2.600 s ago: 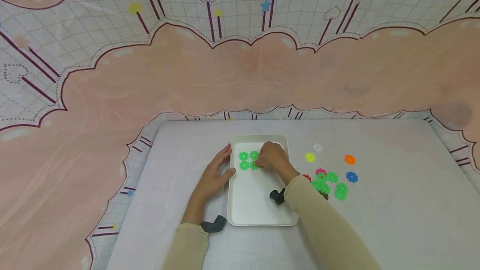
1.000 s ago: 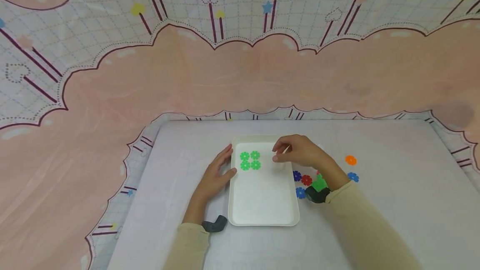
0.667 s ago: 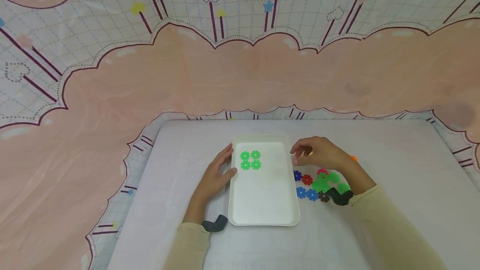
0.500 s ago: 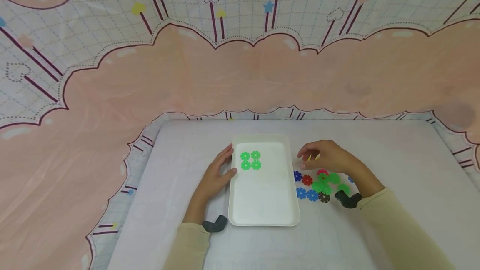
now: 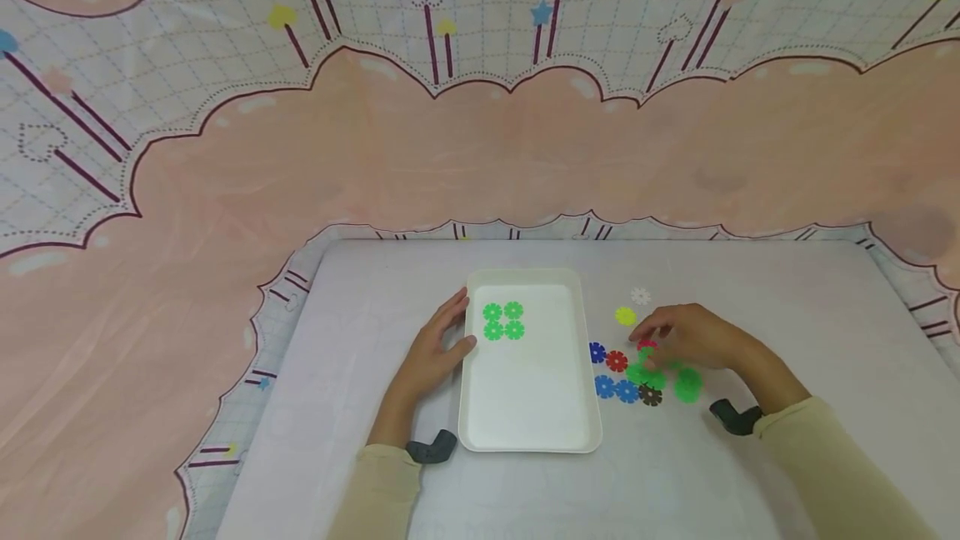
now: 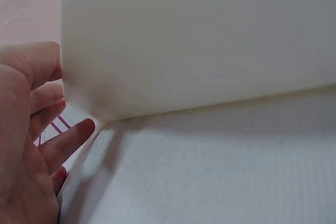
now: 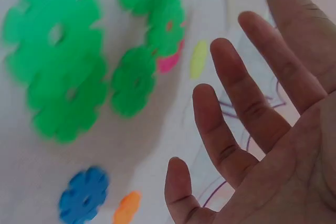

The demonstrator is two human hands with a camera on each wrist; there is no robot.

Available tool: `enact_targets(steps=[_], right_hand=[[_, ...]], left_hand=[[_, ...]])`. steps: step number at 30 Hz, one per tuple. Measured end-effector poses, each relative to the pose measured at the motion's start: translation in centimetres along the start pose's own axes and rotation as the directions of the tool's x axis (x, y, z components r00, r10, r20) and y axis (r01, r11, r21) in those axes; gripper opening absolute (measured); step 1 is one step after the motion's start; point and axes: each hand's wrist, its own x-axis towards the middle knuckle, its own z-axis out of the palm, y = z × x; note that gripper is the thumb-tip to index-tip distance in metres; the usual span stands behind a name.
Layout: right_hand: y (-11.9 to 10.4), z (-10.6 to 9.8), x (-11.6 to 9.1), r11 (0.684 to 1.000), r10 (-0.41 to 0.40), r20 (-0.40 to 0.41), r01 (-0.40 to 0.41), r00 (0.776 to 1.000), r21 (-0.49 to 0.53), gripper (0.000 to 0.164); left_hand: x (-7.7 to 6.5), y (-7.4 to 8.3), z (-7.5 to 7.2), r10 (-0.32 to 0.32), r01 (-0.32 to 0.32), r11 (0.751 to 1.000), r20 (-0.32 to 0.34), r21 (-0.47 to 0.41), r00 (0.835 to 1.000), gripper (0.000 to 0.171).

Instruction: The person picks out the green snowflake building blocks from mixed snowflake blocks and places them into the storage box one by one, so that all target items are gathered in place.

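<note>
Just below the right fingers [image 7: 228, 69] lie green flower-shaped discs [image 5: 655, 378].

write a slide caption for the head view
Left hand against a white tray with four green flower-shaped pieces, right hand over loose coloured pieces beside it.

On the table [image 5: 375, 290], the tray [image 5: 529, 394] bears four discs [image 5: 513, 329] towards eleven o'clock; the left hand [image 5: 437, 348] touches its edge at ten; scattered discs [image 5: 627, 391] lie at three, the right hand [image 5: 697, 337] above some.
</note>
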Motion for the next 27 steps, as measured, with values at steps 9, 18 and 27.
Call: enact_targets(steps=[9,18,27], right_hand=[[1.7,0.5,-0.2,0.999,-0.038,0.015,0.038,0.999,-0.030,0.036],[2.6,1.2,0.2,0.997,-0.068,0.045,0.070,0.997,-0.032,0.045],[2.7,1.5,0.5,0.995,-0.068,0.033,0.070,0.997,-0.071,0.039]], left_hand=[[0.0,-0.1,0.0,-0.003,0.003,1.000,-0.007,0.017,1.000,0.061],[0.0,-0.2,0.1,-0.002,0.002,1.000,-0.006,0.021,1.000,0.061],[0.1,-0.3,0.1,-0.007,0.006,1.000,0.002,0.013,1.000,0.060]])
